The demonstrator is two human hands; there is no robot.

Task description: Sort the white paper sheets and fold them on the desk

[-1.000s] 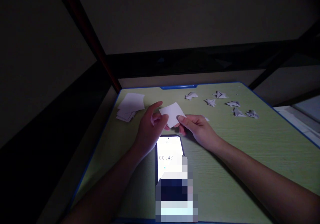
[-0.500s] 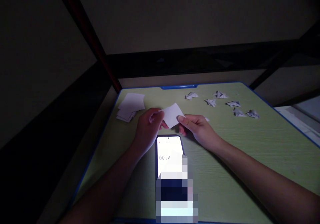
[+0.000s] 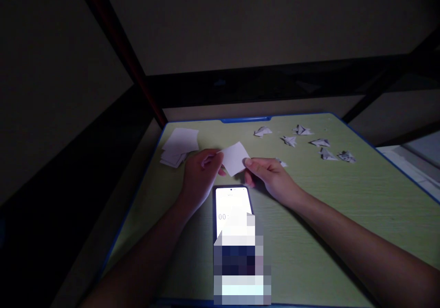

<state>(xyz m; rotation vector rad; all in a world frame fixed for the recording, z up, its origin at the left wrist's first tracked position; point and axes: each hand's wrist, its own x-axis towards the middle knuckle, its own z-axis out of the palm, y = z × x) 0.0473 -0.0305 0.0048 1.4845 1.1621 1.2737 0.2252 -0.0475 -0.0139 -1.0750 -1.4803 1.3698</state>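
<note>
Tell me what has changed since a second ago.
The left hand has moved slightly left, its raised index finger now drawn down and its thumb shifted to the left corner of the white paper. The paper has shifted slightly left too. Nothing was let go: the right hand keeps its pinch at the right corner. The paper stack, phone and folded paper pieces lie as before.

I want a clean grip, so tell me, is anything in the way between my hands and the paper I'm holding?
Nothing visible is. Your left hand and right hand pinch the white paper directly, at opposite sides. The lit phone lies nearer you, not between them.
</note>
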